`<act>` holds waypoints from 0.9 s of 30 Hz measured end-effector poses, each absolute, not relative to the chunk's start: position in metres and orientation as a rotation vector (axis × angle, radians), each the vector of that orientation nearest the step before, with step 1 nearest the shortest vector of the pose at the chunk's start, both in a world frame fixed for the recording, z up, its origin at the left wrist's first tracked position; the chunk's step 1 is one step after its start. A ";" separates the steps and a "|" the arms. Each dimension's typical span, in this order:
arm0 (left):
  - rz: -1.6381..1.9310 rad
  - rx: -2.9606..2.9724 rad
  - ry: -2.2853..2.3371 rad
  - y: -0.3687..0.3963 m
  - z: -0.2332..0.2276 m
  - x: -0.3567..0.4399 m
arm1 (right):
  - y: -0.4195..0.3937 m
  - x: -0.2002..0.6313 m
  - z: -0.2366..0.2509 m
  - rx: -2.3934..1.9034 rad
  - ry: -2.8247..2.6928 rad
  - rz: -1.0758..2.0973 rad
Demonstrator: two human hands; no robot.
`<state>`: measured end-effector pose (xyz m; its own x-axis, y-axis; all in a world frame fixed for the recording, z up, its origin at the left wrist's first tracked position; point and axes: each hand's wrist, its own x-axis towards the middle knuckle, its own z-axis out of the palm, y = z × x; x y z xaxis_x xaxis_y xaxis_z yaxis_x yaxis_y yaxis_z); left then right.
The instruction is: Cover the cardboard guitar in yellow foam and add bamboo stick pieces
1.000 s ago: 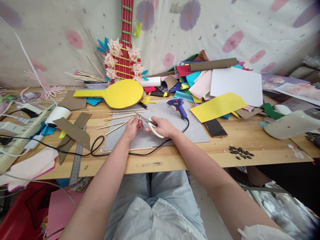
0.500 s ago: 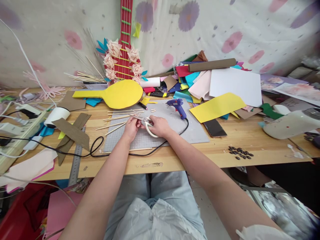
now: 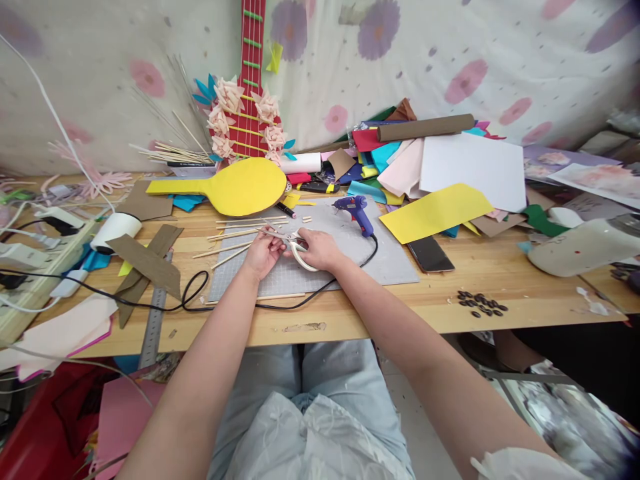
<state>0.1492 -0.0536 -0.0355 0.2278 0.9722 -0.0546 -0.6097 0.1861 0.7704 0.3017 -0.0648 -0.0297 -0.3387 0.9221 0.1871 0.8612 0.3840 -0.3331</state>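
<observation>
A: Right hand [image 3: 320, 250] is closed through the white loops of the scissors [image 3: 293, 243], blades pointing left and slightly away, toward the loose wooden sticks [image 3: 245, 233]

B: And the left hand [image 3: 263, 255]?

A: Fingers pinched just left of the blades; it seems to hold a thin stick at the blade tips, though that is too small to be sure. Scissors' long axis runs left-right across the grey cutting mat [image 3: 395, 263], between both hands

B: Around the mat?

A: Blue glue gun [image 3: 356, 212] on its far right part, its black cord looping off the near edge; yellow paddle cut-out [image 3: 235, 187] behind the mat, a dark phone [image 3: 430, 255] right of it
</observation>
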 end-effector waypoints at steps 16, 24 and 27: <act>1.295 0.691 0.676 -0.054 -0.039 0.151 | -0.067 0.283 -0.036 -1.579 -2.271 0.125; 1.250 0.671 0.651 -0.057 -0.035 0.150 | -0.066 0.287 -0.036 -1.649 -2.276 0.129; 1.237 0.678 0.633 -0.056 -0.034 0.149 | -0.066 0.291 -0.035 -1.646 -2.297 0.143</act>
<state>0.1493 -0.0559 -0.0343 0.2121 0.9749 -0.0673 -0.6248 0.1883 0.7577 0.2914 -0.0657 -0.0349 -0.2913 0.9373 0.1914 0.9063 0.3345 -0.2585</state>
